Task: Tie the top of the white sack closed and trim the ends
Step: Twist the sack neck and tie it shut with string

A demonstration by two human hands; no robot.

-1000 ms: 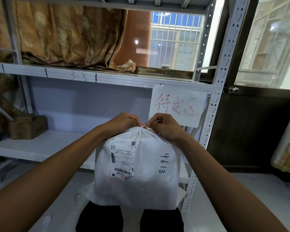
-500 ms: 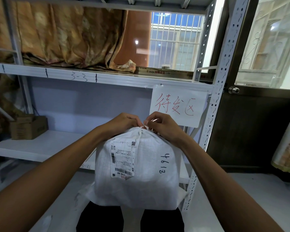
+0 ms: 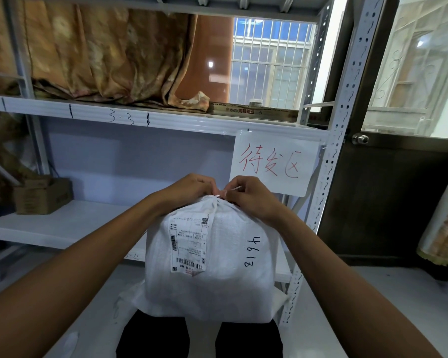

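Observation:
A full white woven sack (image 3: 217, 285) stands upright in front of me, with a shipping label (image 3: 188, 245) and the handwritten number 4618 on its side. Its top is bunched into a gathered neck (image 3: 216, 202). My left hand (image 3: 189, 188) grips the neck from the left with curled fingers. My right hand (image 3: 251, 195) pinches a thin white tie (image 3: 234, 188) at the neck, one short end sticking up to the right. The knot itself is hidden between my fingers.
A white metal shelf rack (image 3: 339, 140) stands close behind the sack, with a paper sign (image 3: 273, 164) taped to it. A cardboard box (image 3: 43, 196) sits on the lower shelf at the left. A dark door (image 3: 388, 197) is at the right.
My right hand has lifted slightly and drawn the white tie end up and to the right, so it now shows above the fingers. My left hand stays on the neck.

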